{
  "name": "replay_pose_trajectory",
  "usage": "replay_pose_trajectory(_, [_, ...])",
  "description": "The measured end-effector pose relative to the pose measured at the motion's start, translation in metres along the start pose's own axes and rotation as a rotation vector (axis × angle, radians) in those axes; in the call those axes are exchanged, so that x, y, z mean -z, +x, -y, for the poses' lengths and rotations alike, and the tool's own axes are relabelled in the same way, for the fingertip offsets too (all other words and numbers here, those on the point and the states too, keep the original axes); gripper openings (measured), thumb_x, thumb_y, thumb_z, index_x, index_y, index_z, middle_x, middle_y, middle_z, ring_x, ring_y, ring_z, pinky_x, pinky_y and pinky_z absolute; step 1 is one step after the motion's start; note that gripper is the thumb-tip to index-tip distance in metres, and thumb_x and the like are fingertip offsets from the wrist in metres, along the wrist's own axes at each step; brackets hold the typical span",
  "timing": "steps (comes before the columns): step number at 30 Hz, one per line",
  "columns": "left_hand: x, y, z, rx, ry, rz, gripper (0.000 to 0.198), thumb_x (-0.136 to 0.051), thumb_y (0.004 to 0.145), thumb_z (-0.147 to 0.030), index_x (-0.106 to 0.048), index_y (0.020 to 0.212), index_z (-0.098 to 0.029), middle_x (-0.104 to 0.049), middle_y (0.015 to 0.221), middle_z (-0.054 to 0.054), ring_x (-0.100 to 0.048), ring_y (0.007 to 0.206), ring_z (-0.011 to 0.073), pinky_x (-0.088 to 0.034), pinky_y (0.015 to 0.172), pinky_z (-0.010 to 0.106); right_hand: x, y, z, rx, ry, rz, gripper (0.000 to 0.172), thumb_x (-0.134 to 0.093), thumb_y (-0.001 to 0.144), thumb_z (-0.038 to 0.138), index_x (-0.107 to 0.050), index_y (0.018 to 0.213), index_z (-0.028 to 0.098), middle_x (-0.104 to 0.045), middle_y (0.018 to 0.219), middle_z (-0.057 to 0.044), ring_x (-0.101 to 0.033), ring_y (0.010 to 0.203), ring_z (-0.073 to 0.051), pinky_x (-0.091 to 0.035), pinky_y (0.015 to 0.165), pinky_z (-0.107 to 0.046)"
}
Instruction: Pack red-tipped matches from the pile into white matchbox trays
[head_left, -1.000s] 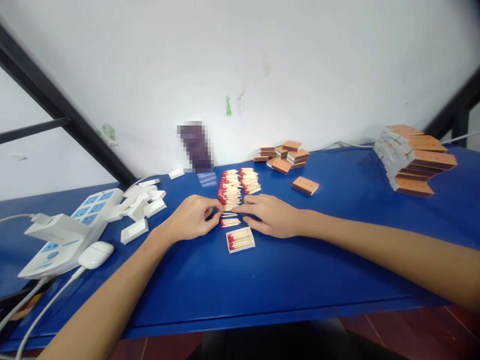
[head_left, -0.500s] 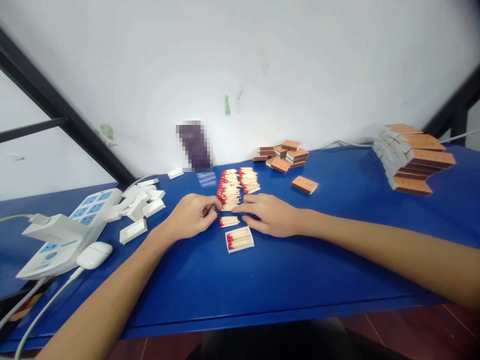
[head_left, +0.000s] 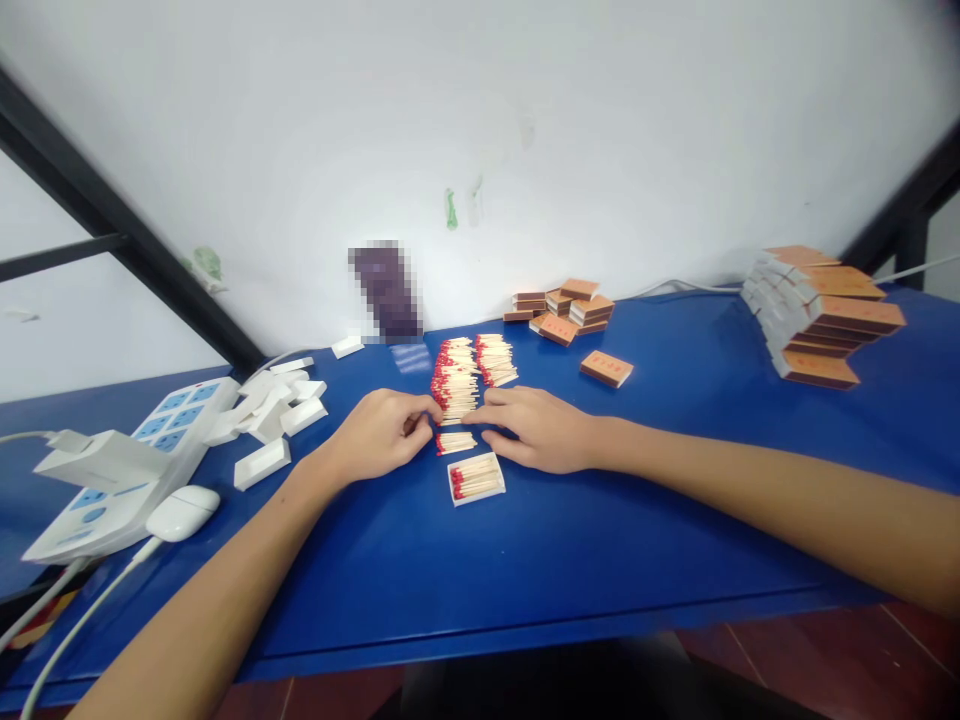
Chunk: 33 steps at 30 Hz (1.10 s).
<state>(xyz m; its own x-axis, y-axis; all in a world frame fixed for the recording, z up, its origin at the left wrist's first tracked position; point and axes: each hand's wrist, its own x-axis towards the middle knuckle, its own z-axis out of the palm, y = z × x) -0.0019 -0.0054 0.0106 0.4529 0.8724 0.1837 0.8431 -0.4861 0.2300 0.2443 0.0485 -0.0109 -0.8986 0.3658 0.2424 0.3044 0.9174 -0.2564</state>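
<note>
Red-headed matches point(head_left: 454, 385) lie in a long pile on the blue table, with a shorter pile of matches point(head_left: 495, 358) to its right. My left hand point(head_left: 382, 430) has its index fingertip at the match heads on the long pile's near end. Its thumb stands apart from that finger, and the other fingers curl under. My right hand point(head_left: 544, 430) is open, its index fingertip at the bare stick ends opposite. Between the thumbs lies a small separate row of matches point(head_left: 457, 442). Just nearer is a white matchbox tray point(head_left: 502, 488), partly filled with matches.
White matchbox trays point(head_left: 262, 463) are heaped at left beside a power strip point(head_left: 64, 535) with a white charger and mouse-shaped device point(head_left: 182, 513). Orange matchboxes point(head_left: 559, 330) lie at the back, one matchbox point(head_left: 607, 368) nearer. A matchbox stack point(head_left: 855, 315) stands far right. A pixelated dark object point(head_left: 388, 292) leans on the wall.
The whole view has shifted very slightly. Both hands keep nearly the same place at the near end of the long match pile, and the matches look unchanged.
</note>
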Motion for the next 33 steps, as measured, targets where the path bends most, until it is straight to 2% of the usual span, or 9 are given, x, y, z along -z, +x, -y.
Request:
replay_pose_trajectory(12, [0.0, -0.001, -0.001, -0.019, 0.011, -0.01, 0.027, -0.051, 0.08, -0.013, -0.074, 0.093, -0.019, -0.068, 0.069, -0.001, -0.058, 0.058, 0.0117, -0.04, 0.06, 0.023, 0.0, -0.001, -0.001, 0.06, 0.031, -0.034, 0.03, -0.046, 0.096, 0.019, -0.067, 0.118, 0.018, -0.067, 0.096, -0.007, -0.059, 0.081, -0.018, -0.041, 0.073, -0.031])
replay_pose_trajectory(19, [-0.001, -0.001, -0.002, -0.023, 0.011, 0.007, 0.026, -0.051, 0.079, -0.013, -0.073, 0.09, -0.019, -0.068, 0.068, -0.002, -0.057, 0.057, 0.0115, -0.039, 0.06, 0.023, -0.001, -0.001, -0.001, 0.062, 0.032, -0.057, 0.03, -0.047, 0.095, 0.018, -0.066, 0.119, 0.017, -0.067, 0.096, -0.007, -0.059, 0.082, -0.018, -0.041, 0.073, -0.031])
replay_pose_trajectory(27, [0.002, -0.002, -0.01, -0.057, -0.018, 0.038, 0.023, -0.051, 0.077, -0.013, -0.071, 0.089, -0.018, -0.056, 0.057, -0.004, -0.049, 0.049, 0.0101, -0.035, 0.055, 0.023, 0.0, -0.001, -0.001, 0.058, 0.029, -0.041, 0.03, -0.048, 0.095, 0.018, -0.067, 0.118, 0.019, -0.066, 0.094, -0.007, -0.059, 0.082, -0.018, -0.04, 0.071, -0.03])
replay_pose_trajectory(33, [0.006, -0.003, -0.013, -0.045, -0.043, 0.094, 0.015, -0.061, 0.08, -0.027, -0.068, 0.091, -0.018, -0.049, 0.055, -0.006, -0.043, 0.048, 0.0099, -0.032, 0.053, 0.024, 0.001, -0.001, 0.0, 0.05, 0.053, -0.044, 0.028, -0.048, 0.098, 0.024, -0.067, 0.117, 0.017, -0.066, 0.094, -0.007, -0.059, 0.083, -0.018, -0.041, 0.074, -0.03])
